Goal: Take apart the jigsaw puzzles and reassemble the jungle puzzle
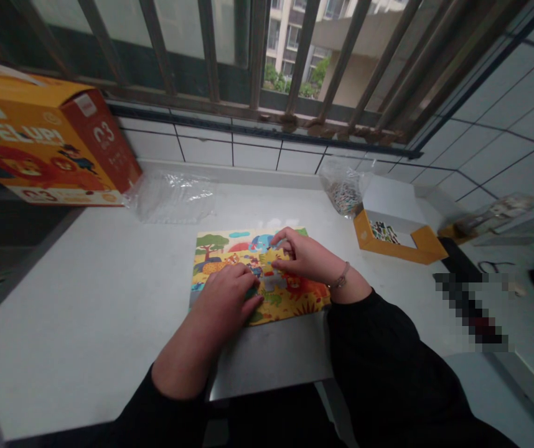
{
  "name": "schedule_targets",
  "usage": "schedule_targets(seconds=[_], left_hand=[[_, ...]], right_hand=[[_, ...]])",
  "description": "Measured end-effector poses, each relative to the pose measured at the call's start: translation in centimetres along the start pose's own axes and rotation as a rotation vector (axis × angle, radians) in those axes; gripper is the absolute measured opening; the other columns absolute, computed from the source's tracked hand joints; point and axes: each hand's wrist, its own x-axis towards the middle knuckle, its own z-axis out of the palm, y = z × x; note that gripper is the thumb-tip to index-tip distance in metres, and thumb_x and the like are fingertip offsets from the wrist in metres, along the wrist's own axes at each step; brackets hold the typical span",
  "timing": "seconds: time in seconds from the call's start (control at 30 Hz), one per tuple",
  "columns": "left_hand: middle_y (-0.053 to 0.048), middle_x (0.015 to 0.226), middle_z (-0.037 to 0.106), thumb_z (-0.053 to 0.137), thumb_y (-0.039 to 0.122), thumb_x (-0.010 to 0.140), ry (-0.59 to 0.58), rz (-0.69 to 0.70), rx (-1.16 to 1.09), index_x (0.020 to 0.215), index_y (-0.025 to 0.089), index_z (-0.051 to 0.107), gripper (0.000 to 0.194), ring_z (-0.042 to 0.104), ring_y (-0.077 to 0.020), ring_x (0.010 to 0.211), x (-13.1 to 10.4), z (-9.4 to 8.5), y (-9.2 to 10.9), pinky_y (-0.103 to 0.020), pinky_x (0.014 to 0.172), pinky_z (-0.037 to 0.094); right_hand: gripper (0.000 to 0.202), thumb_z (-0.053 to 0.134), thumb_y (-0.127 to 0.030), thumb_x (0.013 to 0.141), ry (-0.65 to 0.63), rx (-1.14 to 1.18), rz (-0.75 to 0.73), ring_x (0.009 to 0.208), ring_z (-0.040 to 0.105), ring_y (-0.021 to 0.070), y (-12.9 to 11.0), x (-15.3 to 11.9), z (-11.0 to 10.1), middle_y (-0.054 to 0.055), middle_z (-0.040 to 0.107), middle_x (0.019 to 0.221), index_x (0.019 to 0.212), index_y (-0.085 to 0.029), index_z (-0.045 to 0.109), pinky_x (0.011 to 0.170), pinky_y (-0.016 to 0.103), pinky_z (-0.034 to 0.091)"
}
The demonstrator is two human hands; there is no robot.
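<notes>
A colourful jigsaw puzzle [215, 249] with animals, a tree and a blue elephant lies flat on the white counter in front of me. Near its middle, a pale grey patch [274, 282] shows among the printed parts. My left hand [229, 289] rests palm down on the puzzle's lower left part, fingers loosely bent and thumb apart. Over the upper right part, my right hand [302, 254] has its thumb and index finger around a small yellow puzzle piece [271, 255]. The curled fingers partly cover that piece, and both hands hide some of the picture.
An orange puzzle box [99, 146] stands at the back left beside a clear plastic wrapper [173, 196]. At the back right are a plastic bag of pieces [344, 193] and an open yellow box [383, 246] with pieces inside. A barred window runs behind the counter [108, 298].
</notes>
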Motion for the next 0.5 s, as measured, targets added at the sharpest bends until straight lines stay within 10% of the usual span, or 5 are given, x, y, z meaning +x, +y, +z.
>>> schedule_targets(seconds=[0.13,0.5], left_hand=[[-0.012,0.118,0.072,0.072,0.028,0.096,0.004,-0.004,0.002,0.105,0.020,0.073,0.012,0.067,-0.0314,0.112,0.0,-0.1,0.1,-0.049,0.102,0.054],[-0.012,0.119,0.074,0.072,0.027,0.096,0.017,-0.004,-0.008,0.106,0.020,0.075,0.012,0.068,-0.0323,0.114,0.0,-0.1,0.2,-0.051,0.103,0.055]], right_hand=[[0.011,0.075,-0.027,0.098,-0.049,0.089,0.001,0.066,0.054,0.0120,-0.4,-0.1,-0.4,-0.005,0.062,0.075,0.105,-0.019,0.072,0.065,0.025,0.041],[0.011,0.078,-0.023,0.101,-0.089,-0.166,-0.049,0.099,0.075,0.0190,-0.5,1.0,1.7,0.003,0.085,0.107,0.108,-0.026,0.085,0.088,0.029,0.051]])
